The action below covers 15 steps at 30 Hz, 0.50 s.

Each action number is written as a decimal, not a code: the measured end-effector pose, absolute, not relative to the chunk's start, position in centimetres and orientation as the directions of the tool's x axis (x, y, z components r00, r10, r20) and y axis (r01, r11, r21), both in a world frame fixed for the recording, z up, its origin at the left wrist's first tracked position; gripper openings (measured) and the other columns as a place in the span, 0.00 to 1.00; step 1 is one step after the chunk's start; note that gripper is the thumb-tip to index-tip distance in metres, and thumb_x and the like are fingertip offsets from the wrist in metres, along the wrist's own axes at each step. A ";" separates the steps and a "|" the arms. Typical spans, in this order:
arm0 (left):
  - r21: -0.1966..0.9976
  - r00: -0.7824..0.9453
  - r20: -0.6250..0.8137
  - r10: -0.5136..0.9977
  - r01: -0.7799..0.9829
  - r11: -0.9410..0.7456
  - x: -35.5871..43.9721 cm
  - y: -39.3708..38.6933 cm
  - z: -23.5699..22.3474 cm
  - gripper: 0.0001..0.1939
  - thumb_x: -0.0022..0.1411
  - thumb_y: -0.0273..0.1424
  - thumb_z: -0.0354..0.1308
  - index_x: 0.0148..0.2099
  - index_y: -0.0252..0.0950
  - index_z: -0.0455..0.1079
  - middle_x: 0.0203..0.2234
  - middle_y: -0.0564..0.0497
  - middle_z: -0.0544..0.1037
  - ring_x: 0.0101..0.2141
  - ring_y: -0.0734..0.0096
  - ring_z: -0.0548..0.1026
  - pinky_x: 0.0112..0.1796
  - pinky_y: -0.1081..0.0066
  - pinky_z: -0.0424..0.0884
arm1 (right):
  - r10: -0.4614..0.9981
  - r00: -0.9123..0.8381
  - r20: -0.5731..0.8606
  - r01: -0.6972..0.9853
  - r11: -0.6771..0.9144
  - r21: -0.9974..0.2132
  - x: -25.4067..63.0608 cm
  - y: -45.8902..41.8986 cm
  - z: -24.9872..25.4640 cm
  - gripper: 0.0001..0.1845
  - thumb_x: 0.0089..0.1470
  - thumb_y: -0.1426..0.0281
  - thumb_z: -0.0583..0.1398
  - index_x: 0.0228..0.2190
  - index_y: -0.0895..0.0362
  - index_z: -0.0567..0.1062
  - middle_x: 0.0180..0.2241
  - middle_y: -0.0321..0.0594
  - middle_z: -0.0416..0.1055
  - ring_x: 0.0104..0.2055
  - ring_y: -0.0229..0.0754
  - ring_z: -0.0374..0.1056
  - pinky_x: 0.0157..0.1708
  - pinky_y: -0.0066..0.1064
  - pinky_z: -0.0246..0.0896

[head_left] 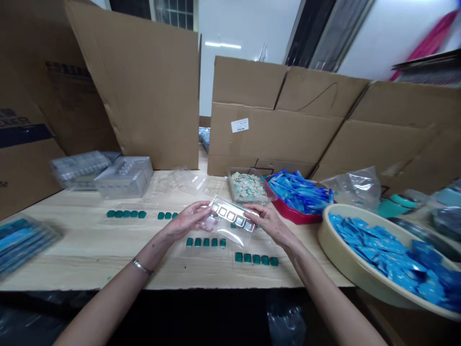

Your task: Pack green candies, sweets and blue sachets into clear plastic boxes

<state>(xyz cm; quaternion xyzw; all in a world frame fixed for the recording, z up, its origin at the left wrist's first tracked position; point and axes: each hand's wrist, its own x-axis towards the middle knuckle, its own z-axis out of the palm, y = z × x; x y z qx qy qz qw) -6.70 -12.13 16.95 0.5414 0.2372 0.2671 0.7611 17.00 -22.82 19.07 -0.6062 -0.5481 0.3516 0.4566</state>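
Over the middle of the table, my left hand (190,220) and my right hand (269,222) hold a clear plastic blister tray (233,218) between them. It is tilted and has a row of square pockets that look silvery. My left fingers pinch its left end, while the right thumb and fingers grip the right end. Under and around it lie short rows of dark green square pieces: one row (127,214) at the left, another (206,242) just below the tray, and a third (256,259) near the front edge. My hands and the tray partly hide further green pieces.
A beige basin (326,230) of blue packets stands at the right. Behind it are a red tray (295,217) of blue slivers and a clear box (236,194) of small pale pieces. Stacked clear trays (124,178) sit at the left; cardboard (277,134) walls the back.
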 end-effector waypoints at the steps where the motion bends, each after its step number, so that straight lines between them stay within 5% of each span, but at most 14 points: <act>1: 0.949 0.757 -0.088 0.648 -0.135 0.287 -6.6 -11.8 16.8 0.23 0.58 0.34 0.60 0.54 0.35 0.63 0.45 0.40 0.75 0.38 0.60 0.78 0.35 0.61 0.76 | 0.987 0.141 0.073 0.346 0.020 -0.938 17.1 -22.7 18.8 0.21 0.49 0.58 0.62 0.43 0.57 0.74 0.29 0.38 0.72 0.27 0.37 0.67 0.25 0.27 0.63; 6: 0.904 0.720 -0.133 0.681 -0.194 0.382 -5.5 -9.6 15.4 0.16 0.58 0.34 0.60 0.47 0.35 0.66 0.46 0.40 0.75 0.38 0.62 0.78 0.35 0.66 0.76 | 0.927 0.303 0.221 0.506 0.040 -0.862 21.4 -21.4 18.3 0.24 0.52 0.56 0.58 0.45 0.59 0.72 0.32 0.41 0.73 0.28 0.39 0.69 0.26 0.30 0.65; 10: 0.862 0.697 -0.160 0.699 -0.247 0.443 -4.4 -8.6 14.9 0.10 0.58 0.32 0.60 0.41 0.34 0.66 0.48 0.39 0.74 0.43 0.58 0.77 0.40 0.64 0.75 | 0.719 0.498 0.484 0.819 -0.208 -0.534 29.6 -20.8 19.3 0.14 0.54 0.65 0.55 0.35 0.59 0.76 0.34 0.45 0.75 0.37 0.45 0.71 0.39 0.36 0.65; 15: 0.817 0.694 -0.179 0.697 -0.289 0.498 -3.9 -9.0 13.7 0.12 0.58 0.31 0.59 0.45 0.36 0.67 0.50 0.42 0.74 0.47 0.57 0.75 0.42 0.64 0.75 | 0.709 0.581 0.399 0.812 -0.473 -0.342 36.6 -18.4 19.3 0.13 0.50 0.78 0.54 0.33 0.59 0.78 0.36 0.47 0.76 0.42 0.48 0.71 0.43 0.35 0.63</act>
